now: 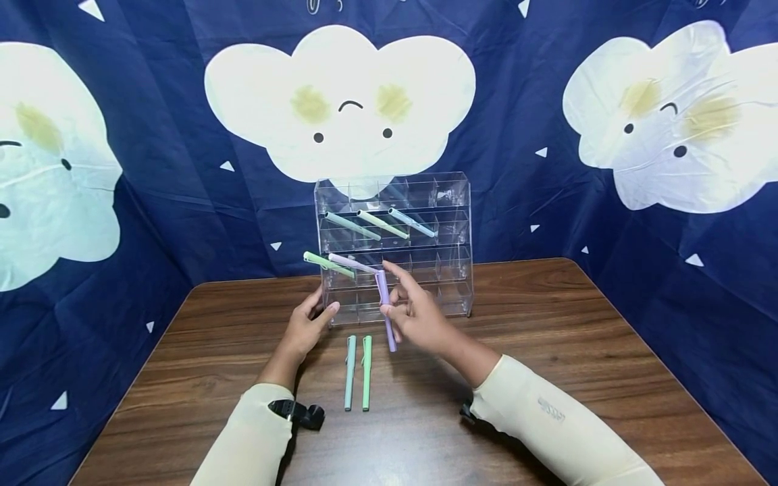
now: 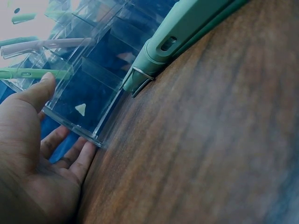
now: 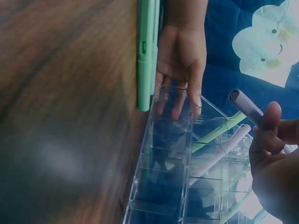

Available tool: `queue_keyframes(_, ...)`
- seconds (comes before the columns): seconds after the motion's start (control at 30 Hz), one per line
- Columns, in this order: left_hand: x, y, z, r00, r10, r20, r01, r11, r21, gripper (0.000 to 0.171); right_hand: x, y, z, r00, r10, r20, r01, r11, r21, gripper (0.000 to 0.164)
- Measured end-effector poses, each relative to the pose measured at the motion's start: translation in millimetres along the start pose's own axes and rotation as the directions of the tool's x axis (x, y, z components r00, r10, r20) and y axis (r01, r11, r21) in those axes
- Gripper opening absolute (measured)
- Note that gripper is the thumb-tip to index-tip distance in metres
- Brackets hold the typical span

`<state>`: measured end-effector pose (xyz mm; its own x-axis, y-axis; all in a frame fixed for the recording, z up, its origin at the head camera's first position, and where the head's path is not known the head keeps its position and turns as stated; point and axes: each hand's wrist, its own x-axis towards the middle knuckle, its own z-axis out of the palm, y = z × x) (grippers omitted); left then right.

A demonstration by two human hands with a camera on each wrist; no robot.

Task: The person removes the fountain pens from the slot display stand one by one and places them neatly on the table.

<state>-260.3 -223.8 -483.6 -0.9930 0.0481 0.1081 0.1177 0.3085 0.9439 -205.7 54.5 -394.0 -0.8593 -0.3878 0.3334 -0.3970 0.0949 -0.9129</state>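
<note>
- My left hand [image 1: 310, 327] grips the clear tiered plastic rack [image 1: 456, 271] at its left edge.
- My right hand [image 1: 421, 320] pinches the slim purple pen [image 1: 384, 290], near side of the rack.
- Probable step: rack loading; next calls for tilting it in, right of the pale lilac pen [image 1: 351, 262].

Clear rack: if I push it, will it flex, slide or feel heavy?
The clear rack looks stiff, given its straight, flat walls. It's probably light for its size, since its panels look thin. A push might slide it, though the left hand at its lower corner could steady it.
</note>
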Motion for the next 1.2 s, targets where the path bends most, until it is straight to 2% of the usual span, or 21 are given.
queue_keyframes(0.27, -0.4, 0.4, -0.1, 1.000, -0.011, 0.014, 0.011, 1.000, -0.012, 0.073, -8.7, 9.6, 0.0, 0.999, 0.015, 0.048, -0.014, 1.000, -0.010, 0.076)
queue_keyframes(0.43, 0.2, -0.8, 0.1, 1.000, -0.009, 0.012, 0.009, 1.000, 0.022, 0.073, -10.8, 13.5, -0.4, 0.996, 0.077, 0.050, -0.077, 0.997, -0.011, 0.074)
queue_keyframes(0.63, 1.0, -1.5, 0.0, 1.000, -0.014, 0.012, 0.013, 0.999, 0.038, 0.074, -11.0, 20.1, -0.6, 0.979, 0.178, 0.095, -0.180, 0.983, 0.019, 0.072)
queue_keyframes(0.83, 1.3, -1.3, 0.0, 1.000, -0.018, 0.018, 0.017, 0.999, 0.032, 0.074, -12.8, 27.9, -1.6, 0.965, 0.226, 0.136, -0.233, 0.972, 0.039, 0.071)
queue_keyframes(1.03, 1.8, -1.5, -0.1, 1.000, -0.016, 0.015, 0.016, 1.000, 0.022, 0.074, -13.5, 36.5, -1.0, 0.953, 0.243, 0.180, -0.263, 0.960, 0.095, 0.072)
queue_keyframes(1.2, 1.3, -1.6, -0.5, 1.000, -0.011, 0.014, 0.011, 0.999, 0.040, 0.074, -15.1, 41.9, 0.8, 0.942, 0.261, 0.213, -0.284, 0.955, 0.085, 0.071)
